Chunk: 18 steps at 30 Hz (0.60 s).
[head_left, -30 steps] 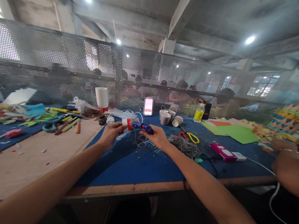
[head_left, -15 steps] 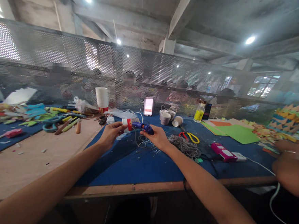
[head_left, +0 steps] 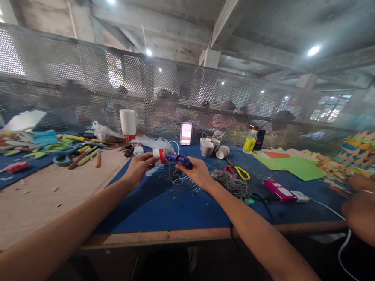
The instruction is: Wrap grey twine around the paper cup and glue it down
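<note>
My left hand (head_left: 139,166) is closed around a small white-and-red paper cup (head_left: 158,155) tilted on its side above the blue table mat. In my right hand (head_left: 198,172) I grip a blue glue gun (head_left: 180,159), its nozzle pointing left and meeting the red part of the cup, though I cannot tell whether it touches. A thin white cord (head_left: 178,182) loops beneath my hands. Just right of my right hand lies a heap of grey string (head_left: 232,183). Behind it stand string-wrapped cups (head_left: 207,147), with another cup (head_left: 222,152) lying on its side.
A stack of paper cups (head_left: 127,122) and a lit phone (head_left: 186,133) stand at the back. Scissors (head_left: 242,173), a magenta box (head_left: 280,191), a yellow-labelled bottle (head_left: 249,140) and green paper (head_left: 301,167) lie or stand right. Tools (head_left: 85,155) lie left. Another person's arm (head_left: 364,208) rests far right.
</note>
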Tool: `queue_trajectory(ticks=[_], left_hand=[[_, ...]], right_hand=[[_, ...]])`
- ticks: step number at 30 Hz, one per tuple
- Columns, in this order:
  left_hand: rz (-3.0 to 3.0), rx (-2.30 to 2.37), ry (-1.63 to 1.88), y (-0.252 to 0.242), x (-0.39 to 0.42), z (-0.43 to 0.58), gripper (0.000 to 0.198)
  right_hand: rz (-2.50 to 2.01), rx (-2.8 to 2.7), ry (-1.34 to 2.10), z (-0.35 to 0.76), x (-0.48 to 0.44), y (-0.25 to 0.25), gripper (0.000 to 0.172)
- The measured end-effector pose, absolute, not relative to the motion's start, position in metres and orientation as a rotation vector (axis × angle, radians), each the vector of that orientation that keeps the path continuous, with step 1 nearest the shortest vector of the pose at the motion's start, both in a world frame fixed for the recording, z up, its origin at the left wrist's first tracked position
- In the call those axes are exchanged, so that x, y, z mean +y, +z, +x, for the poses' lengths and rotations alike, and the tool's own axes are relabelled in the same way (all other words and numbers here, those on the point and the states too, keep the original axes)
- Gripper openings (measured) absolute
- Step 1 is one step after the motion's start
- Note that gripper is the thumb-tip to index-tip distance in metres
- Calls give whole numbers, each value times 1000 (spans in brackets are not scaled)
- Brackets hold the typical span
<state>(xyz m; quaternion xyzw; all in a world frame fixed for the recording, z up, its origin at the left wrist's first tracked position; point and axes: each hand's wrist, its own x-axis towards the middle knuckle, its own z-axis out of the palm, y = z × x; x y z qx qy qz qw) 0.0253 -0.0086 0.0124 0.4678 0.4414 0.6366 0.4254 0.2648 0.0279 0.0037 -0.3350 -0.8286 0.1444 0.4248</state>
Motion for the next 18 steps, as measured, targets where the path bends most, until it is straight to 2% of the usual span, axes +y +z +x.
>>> queue_trajectory(ticks=[18], left_hand=[[1146,1107,1611,15,-9,26,45]], right_hand=[[-841,-2092,335,264,28,4,42]])
